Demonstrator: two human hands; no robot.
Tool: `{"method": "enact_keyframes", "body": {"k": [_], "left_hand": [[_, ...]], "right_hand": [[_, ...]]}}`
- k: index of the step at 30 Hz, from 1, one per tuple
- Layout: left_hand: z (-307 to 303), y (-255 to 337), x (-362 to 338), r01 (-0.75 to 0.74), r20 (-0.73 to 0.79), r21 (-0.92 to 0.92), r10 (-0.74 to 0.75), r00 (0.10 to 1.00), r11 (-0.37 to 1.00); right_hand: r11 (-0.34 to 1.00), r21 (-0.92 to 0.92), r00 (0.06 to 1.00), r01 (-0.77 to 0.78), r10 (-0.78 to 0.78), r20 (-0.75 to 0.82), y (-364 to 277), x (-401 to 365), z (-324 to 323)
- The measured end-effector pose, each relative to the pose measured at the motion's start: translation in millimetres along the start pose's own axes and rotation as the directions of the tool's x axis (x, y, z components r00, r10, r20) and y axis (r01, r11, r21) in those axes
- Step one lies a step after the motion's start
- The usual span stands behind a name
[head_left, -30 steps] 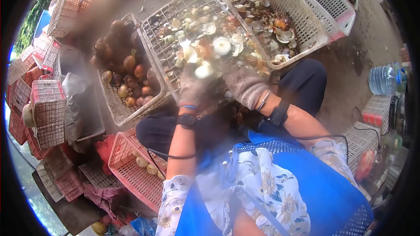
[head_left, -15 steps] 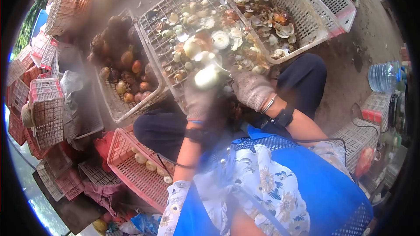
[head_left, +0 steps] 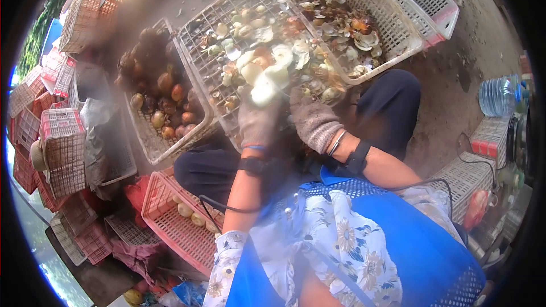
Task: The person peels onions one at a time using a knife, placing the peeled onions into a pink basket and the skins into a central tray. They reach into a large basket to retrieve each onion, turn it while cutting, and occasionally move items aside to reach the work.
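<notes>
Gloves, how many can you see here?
2: one on the left hand, near a pale onion, and one on the right hand. Others may be hidden among the stacked crates.

Single camera, worn on my head, facing forward and steeply down. Nearest the lens: my floral garment (head_left: 347,244), large at 5 o'clock. My left grip (head_left: 257,122) and right grip (head_left: 314,118) lie farther out, just above mid-frame. Beyond them, at 12 o'clock, a pale grid crate (head_left: 227,8); well off, stacked crates (head_left: 63,153) at 9 o'clock and a water bottle (head_left: 496,97) near 3. Very wide coverage, dark curved border; blur toward 11 o'clock.
</notes>
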State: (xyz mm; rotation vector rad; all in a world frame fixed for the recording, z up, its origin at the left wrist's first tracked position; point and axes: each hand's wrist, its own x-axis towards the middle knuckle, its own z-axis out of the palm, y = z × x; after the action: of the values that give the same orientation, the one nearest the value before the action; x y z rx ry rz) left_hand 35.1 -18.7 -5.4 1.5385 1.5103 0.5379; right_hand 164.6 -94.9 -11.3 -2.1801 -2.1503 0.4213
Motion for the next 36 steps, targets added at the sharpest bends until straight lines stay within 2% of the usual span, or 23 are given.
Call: {"method": "enact_keyframes", "body": {"k": [3, 5, 9, 11, 12, 13, 15, 17, 19, 21, 22, 23, 24, 25, 26, 27, 28, 29, 31, 32, 33, 35, 36], "left_hand": [[7.2, -13.6, -2.9, -0.285, -0.133, 0.151, 0.305, 0.943, 0.947], [2.0, -10.8, -14.2, -0.067, -0.005, -0.293, 0.068, 0.998, 0.954], [-14.0, 18.0, -30.2, 0.136, 0.156, -0.386, -0.080, 0.984, 0.913], [-13.4, 17.9, -32.2, 0.044, 0.033, -0.295, -0.036, 0.999, 0.955], [-11.3, 10.1, -25.7, -0.065, -0.013, -0.105, 0.064, 0.998, 0.992], [-11.4, 5.1, -23.5, -0.065, -0.016, -0.104, 0.063, 0.998, 0.993], [-10.0, 11.1, -17.0, -0.393, -0.030, 0.375, 0.435, 0.900, 0.840], [-10.1, 17.5, -5.3, -0.338, 0.002, 0.340, 0.359, 0.933, 0.878], [-5.4, 17.0, 5.8, -0.191, 0.030, 0.358, 0.194, 0.981, 0.914], [-5.6, 20.6, 2.9, -0.226, -0.052, 0.345, 0.259, 0.964, 0.911], [-9.1, 19.9, 0.5, -0.157, -0.097, -0.135, 0.144, 0.985, 0.978], [-12.9, 19.8, 1.7, -0.068, -0.082, -0.586, 0.025, 0.996, 0.807], [-24.3, 4.3, 12.8, -0.031, -0.104, -0.683, -0.055, 0.993, 0.730], [-31.0, -67.6, 49.9, -0.334, -0.230, -0.467, 0.252, 0.940, 0.819], [-62.1, -48.7, 39.0, 0.043, 0.027, -0.918, -0.047, 0.999, 0.395], [-86.0, -41.1, 34.0, 0.003, 0.009, -0.959, 0.020, 1.000, 0.284], [-108.5, -32.7, 21.7, -0.157, -0.161, -0.954, 0.004, 0.987, 0.256], [-141.7, -46.3, 23.5, -0.201, -0.185, -0.952, 0.090, 0.979, 0.231], [-202.0, -67.1, -7.0, -0.370, -0.396, -0.871, -0.015, 0.918, 0.323], [-232.6, -91.3, -23.3, -0.417, -0.481, -0.830, -0.095, 0.872, 0.372], [-263.3, -114.4, -48.3, -0.426, -0.569, -0.708, -0.097, 0.817, 0.563], [-293.9, -134.5, -112.6, -0.330, -0.657, -0.608, -0.224, 0.719, 0.722], [-312.4, -163.3, -144.6, -0.210, -0.676, -0.545, -0.278, 0.682, 0.811]], "right_hand": [[0.991, 0.107, 0.997, -0.082, 0.083, 0.001, -1.5, 5.1, 14.6], [0.994, 0.090, 0.998, -0.064, 0.062, 0.020, -1.2, -1.4, 20.7], [0.994, 0.102, 0.998, -0.046, 0.041, 0.055, -0.1, 2.6, 21.4], [0.999, 0.042, 0.996, -0.033, 0.030, 0.080, -6.8, 0.1, 22.3], [0.999, 0.043, 0.996, -0.025, 0.021, 0.084, -9.4, -1.2, 20.3], [1.000, 0.018, 0.994, -0.019, 0.017, 0.106, -10.6, -1.7, 15.8], [1.000, -0.018, 0.993, -0.021, 0.023, 0.115, -6.2, -0.1, 16.5], [0.999, -0.036, 0.999, 0.015, -0.016, -0.039, -4.8, 1.5, 28.1], [0.997, 0.031, 0.998, 0.064, -0.065, 0.015, -0.8, 1.7, 23.4], [0.999, 0.037, 0.996, 0.012, -0.016, 0.091, -0.9, 2.6, 18.7], [0.995, 0.085, 0.995, -0.054, 0.046, 0.090, 2.0, 8.6, 30.0], [0.995, 0.082, 0.996, -0.050, 0.043, 0.084, 5.2, 11.0, 22.5], [0.992, 0.096, 0.996, -0.082, 0.077, 0.049, 7.3, 8.4, 12.1], [0.988, 0.109, 0.994, -0.108, 0.107, 0.016, 11.0, 7.2, 6.8], [0.994, -0.003, 0.994, -0.107, 0.107, 0.008, 22.3, 9.6, 16.5], [0.993, 0.036, 0.994, -0.113, 0.113, 0.013, 34.6, 13.5, 27.0], [0.988, 0.098, 0.993, -0.121, 0.122, -0.002, 40.4, 11.1, 22.7], [0.980, 0.163, 0.993, -0.116, 0.119, -0.014, 41.5, 9.9, 17.5], [0.973, 0.208, 0.987, -0.099, 0.123, -0.107, 39.2, 10.2, 17.9], [0.964, 0.219, 0.988, -0.149, 0.155, -0.008, 40.1, 11.3, 16.5], [0.963, 0.220, 0.987, -0.155, 0.163, -0.017, 39.9, 12.4, 16.7], [0.968, 0.210, 0.989, -0.136, 0.146, -0.035, 43.9, 16.5, 26.4], [0.959, 0.235, 0.987, -0.161, 0.155, 0.043, 43.9, 19.8, 22.3]]}}
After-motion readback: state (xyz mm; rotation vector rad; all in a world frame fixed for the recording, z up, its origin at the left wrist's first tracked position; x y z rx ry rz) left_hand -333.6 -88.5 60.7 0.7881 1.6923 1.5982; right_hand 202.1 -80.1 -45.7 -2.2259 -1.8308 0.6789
